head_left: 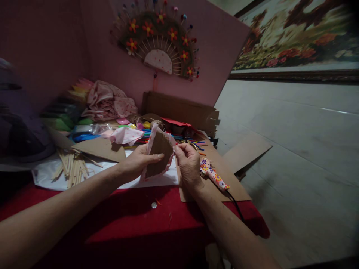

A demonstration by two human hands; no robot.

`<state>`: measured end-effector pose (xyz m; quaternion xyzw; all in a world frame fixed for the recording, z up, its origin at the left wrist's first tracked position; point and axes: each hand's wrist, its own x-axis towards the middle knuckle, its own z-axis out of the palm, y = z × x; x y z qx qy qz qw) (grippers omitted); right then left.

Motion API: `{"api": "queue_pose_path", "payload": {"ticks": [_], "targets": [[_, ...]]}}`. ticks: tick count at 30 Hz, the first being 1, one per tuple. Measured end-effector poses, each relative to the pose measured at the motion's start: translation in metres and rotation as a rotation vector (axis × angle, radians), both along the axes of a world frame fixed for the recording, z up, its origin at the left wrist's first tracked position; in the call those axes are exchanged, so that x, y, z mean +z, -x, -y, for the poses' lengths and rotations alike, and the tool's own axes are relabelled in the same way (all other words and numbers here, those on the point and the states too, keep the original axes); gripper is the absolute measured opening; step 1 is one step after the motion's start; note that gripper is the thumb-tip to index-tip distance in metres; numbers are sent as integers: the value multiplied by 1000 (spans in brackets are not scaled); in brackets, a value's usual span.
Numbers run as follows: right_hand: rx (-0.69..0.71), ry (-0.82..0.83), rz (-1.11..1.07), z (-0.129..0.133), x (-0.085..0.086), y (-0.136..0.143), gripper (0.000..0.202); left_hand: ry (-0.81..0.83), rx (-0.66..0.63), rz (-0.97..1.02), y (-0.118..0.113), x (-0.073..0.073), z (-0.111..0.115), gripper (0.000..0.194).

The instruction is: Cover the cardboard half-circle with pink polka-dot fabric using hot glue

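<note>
A half-round piece of cardboard (159, 151) with pale pink dotted fabric (153, 133) wrapped round its edges is held up over the front of the table. My left hand (143, 158) grips it, thumb flat on the bare brown face. At its right side, my right hand (188, 160) is closed in a pinch on the fabric edge. Just right of that hand, a flower-patterned glue gun (214, 175) lies on a flat cardboard sheet (224, 192), with a black cord trailing from it. Behind my right fingers sit scissors (193, 145), partly hidden.
Wooden sticks (73, 170) lie in a pile at the left on a white sheet (45, 181). Pink dotted cloth (108, 102), coloured pipe cleaners and a larger cardboard piece (102, 148) crowd the back. A decorated fan (157, 41) hangs on the pink panel. The red-covered table (126, 213) ends at the right.
</note>
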<state>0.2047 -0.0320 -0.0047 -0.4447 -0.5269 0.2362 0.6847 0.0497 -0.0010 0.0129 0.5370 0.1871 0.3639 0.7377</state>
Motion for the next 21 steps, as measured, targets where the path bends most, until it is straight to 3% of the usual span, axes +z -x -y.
{"api": "queue_pose_path", "payload": {"ticks": [5, 14, 21], "targets": [[-12, -19, 1, 3, -1, 3, 18, 29, 9, -9, 1, 3, 1, 19], [-157, -89, 245, 7, 1, 5, 12, 8, 89, -46, 1, 3, 1, 25], [-99, -93, 244, 7, -2, 8, 15, -13, 113, 63, 0, -1, -2, 34]]}}
